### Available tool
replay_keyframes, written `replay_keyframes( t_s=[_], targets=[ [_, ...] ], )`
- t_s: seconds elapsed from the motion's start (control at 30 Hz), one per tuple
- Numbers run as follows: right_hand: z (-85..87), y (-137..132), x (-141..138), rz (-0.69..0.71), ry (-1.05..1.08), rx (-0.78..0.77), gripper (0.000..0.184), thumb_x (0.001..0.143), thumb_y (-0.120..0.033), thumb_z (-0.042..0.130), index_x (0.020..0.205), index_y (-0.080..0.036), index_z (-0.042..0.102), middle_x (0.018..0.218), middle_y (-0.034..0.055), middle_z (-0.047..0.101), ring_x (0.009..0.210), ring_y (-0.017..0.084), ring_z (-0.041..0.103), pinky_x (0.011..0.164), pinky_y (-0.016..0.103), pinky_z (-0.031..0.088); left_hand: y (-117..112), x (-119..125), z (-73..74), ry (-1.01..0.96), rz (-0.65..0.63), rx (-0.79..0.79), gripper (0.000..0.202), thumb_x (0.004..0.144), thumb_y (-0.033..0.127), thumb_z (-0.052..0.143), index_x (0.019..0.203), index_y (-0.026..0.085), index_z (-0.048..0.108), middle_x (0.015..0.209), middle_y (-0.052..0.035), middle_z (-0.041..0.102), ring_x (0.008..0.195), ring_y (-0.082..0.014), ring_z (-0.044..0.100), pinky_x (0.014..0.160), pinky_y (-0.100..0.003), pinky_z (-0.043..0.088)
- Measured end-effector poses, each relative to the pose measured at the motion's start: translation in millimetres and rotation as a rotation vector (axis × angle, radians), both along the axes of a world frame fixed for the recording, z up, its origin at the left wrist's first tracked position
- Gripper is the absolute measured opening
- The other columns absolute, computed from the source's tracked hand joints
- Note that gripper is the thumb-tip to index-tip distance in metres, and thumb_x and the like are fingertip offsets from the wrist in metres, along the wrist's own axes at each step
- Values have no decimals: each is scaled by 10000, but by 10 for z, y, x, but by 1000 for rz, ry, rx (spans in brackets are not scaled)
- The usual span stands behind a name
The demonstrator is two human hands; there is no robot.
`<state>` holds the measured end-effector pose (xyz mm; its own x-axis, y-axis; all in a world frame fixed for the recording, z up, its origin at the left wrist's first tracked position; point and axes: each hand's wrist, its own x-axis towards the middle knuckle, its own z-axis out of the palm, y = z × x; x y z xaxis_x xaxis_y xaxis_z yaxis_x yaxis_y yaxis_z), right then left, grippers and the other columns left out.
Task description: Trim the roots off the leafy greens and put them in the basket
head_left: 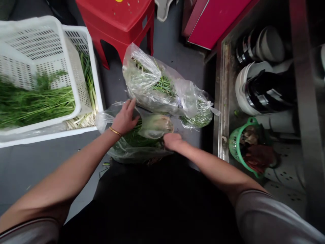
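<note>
On the floor in front of me lies a clear plastic bag (142,154) with dark green leafy herbs (139,138) in it. A pale bundle of stem ends (159,125) shows through the plastic. My left hand (127,117) rests at the bag's upper left side, fingers stretched out and thumb apart. My right hand (172,140) is closed at the bag's right end, beside the stems; its fingertips are hidden, so what they grip cannot be made out. Just beyond lies a second clear bag (152,84) of green stalks, its right end gathered.
At left, a white basket (80,98) of feathery greens sits over another white crate (101,105) holding scallions (90,88). A red stool (122,23) stands behind the bags. On the right, a metal shelf (222,101) holds stacked bowls (271,44) and a green basket (236,145).
</note>
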<state>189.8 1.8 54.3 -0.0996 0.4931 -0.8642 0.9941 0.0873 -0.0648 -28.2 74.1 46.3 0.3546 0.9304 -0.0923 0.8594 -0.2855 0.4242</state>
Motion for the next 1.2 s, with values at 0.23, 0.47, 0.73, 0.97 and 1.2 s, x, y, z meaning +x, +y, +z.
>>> replay_keyframes(
  t_s=[0.23, 0.47, 0.73, 0.97, 1.2],
  targets=[
    [228, -67, 1337, -278, -39, 220, 371, 950, -396, 328, 916, -124, 578, 715, 85, 654, 661, 168, 644, 584, 244, 450, -393, 169, -147, 142, -350, -326, 369, 865, 258, 448, 1196, 124, 540, 1120, -166, 606, 1011, -272, 596, 861, -383, 484],
    [348, -507, 1384, -337, 227, 224, 291, 827, -463, 495, 673, -217, 476, 468, -19, 515, 425, 132, 529, 448, 231, 355, -1129, 609, -309, 112, -759, -812, 111, 664, 293, 690, 746, 225, 719, 678, -14, 705, 627, -189, 644, 586, -260, 510],
    [449, -257, 1394, -421, 294, 217, 358, 824, -550, 445, 708, -212, 458, 463, -33, 504, 390, 123, 518, 442, 225, 353, -189, 698, -840, 355, -303, -565, 388, 765, 112, 515, 1145, 57, 572, 1101, -233, 635, 1022, -315, 614, 881, -418, 462],
    [408, -263, 1422, -362, 261, 204, 328, 829, -517, 469, 707, -212, 478, 481, -18, 519, 428, 139, 542, 453, 231, 355, -170, 575, -1311, 357, -224, -505, 565, 683, 236, 636, 1215, 94, 508, 1131, -204, 598, 1037, -328, 591, 852, -386, 467],
    [422, -235, 1454, -376, 253, 210, 323, 834, -513, 476, 724, -209, 483, 489, -12, 540, 426, 133, 542, 463, 228, 351, -222, 386, -1265, 243, -307, -438, 369, 761, 293, 536, 1105, 175, 600, 1163, -130, 578, 1114, -288, 535, 940, -365, 412]
  ],
)
